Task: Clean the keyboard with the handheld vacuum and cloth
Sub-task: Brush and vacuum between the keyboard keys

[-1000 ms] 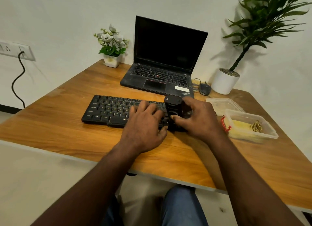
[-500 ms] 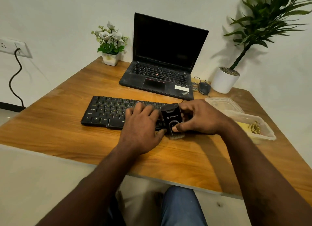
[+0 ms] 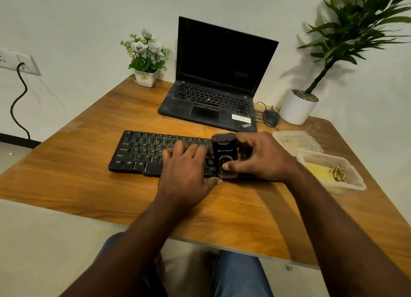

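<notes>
From the head camera, a black keyboard [image 3: 155,152] lies across the middle of a wooden surface [image 3: 77,181], its long side running left to right. The left hand [image 3: 189,170] rests flat on the keyboard's right-centre keys, fingers spread and its grip released, holding nothing; its thumb reaches the surface at the keyboard's front edge. Just to its right, the right hand [image 3: 262,159] has its grip closed around a small black handheld vacuum [image 3: 224,156], which stands upright on the right part of the keyboard with its lower end at the front edge. The thumb presses on the vacuum's front face, the other fingers wrapping behind it.

Behind the keyboard sits an open black laptop [image 3: 218,79] with a dark screen, and a black mouse [image 3: 271,116] lies just beside its right corner. A small white pot of flowers [image 3: 145,59] stands at the far left corner, and a tall green plant in a white pot [image 3: 298,108] at the far right. To the right of the hands a clear plastic container [image 3: 333,172] holds something yellow, with its lid [image 3: 297,141] lying just behind it. On the left wall a black cable [image 3: 17,101] hangs from a socket [image 3: 20,61].
</notes>
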